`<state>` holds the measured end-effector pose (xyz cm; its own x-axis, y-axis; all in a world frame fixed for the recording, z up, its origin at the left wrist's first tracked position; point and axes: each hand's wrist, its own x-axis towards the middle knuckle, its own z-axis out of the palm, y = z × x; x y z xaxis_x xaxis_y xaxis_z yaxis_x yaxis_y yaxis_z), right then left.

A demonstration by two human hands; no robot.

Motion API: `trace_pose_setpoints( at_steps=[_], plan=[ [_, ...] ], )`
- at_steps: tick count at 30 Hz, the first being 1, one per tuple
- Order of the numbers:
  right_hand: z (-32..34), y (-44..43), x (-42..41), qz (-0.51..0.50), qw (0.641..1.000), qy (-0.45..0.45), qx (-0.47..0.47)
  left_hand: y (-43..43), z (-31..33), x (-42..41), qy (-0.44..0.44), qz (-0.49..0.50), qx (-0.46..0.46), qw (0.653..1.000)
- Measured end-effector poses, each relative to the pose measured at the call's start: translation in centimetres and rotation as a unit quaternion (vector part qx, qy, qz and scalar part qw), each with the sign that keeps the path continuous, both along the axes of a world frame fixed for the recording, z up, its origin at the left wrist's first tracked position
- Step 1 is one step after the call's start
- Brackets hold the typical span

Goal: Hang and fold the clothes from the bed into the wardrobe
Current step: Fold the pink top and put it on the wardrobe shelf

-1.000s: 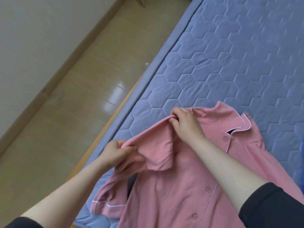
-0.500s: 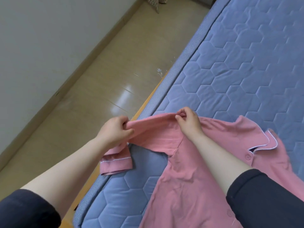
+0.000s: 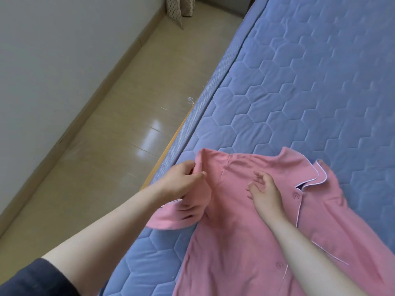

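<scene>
A pink button-up pyjama shirt [image 3: 239, 238] with white piping lies front up on the blue quilted bed [image 3: 299, 86], its collar toward the far right. My left hand [image 3: 183, 184] grips the shirt's left sleeve at the shoulder, near the mattress edge; the sleeve bunches under the hand. My right hand [image 3: 265, 191] hovers just over the shirt's chest, fingers spread, holding nothing.
The bed's edge [image 3: 205, 99] runs diagonally, with a wooden frame strip below it. Left of it lies a glossy beige floor [image 3: 119, 124] and a white wall [image 3: 53, 60]. A patterned fabric item [image 3: 179, 9] stands at the far end of the floor.
My right hand has let go of the shoulder fold and opened over the chest. The shirt has been laid flatter on the bed, and my left hand moved right with the sleeve.
</scene>
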<state>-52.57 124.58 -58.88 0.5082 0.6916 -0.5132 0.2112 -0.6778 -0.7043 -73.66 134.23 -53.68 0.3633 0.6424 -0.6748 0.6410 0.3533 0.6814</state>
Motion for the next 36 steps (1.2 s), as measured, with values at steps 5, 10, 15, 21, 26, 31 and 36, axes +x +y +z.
trace_pose_setpoints(
  at_steps=[5, 10, 15, 21, 26, 31, 36],
  plan=[
    [0.7, -4.6, 3.9, -0.083, 0.996, 0.005, -0.037, -3.1, 0.3, 6.9, -0.211, 0.09, -0.264, 0.937],
    [0.7, -7.3, 5.3, -0.07, 0.99, -0.006, -0.121, -3.4, -2.2, 6.6, 0.018, 0.028, 0.064, 0.997],
    [0.2, -6.3, 2.4, 0.026, 0.983, -0.051, -0.173, -3.5, -4.7, 4.1, 0.114, -0.026, 0.171, 0.978],
    [-1.4, -2.8, -0.7, -0.002, 0.968, -0.14, -0.209, -3.9, -7.9, 4.0, 0.168, 0.036, 0.112, 0.979],
    [-2.0, -2.7, 1.7, 0.014, 0.97, -0.122, -0.208, -4.5, -8.7, 4.8, 0.138, 0.074, 0.103, 0.982],
    [-1.1, -6.3, 5.2, -0.15, 0.974, 0.162, -0.059, -5.1, -7.3, 5.9, 0.086, 0.056, 0.166, 0.981],
    [0.8, -10.1, 11.5, -0.121, 0.988, 0.057, -0.075, -6.2, -6.5, 7.8, 0.077, -0.043, 0.179, 0.98]
  ],
)
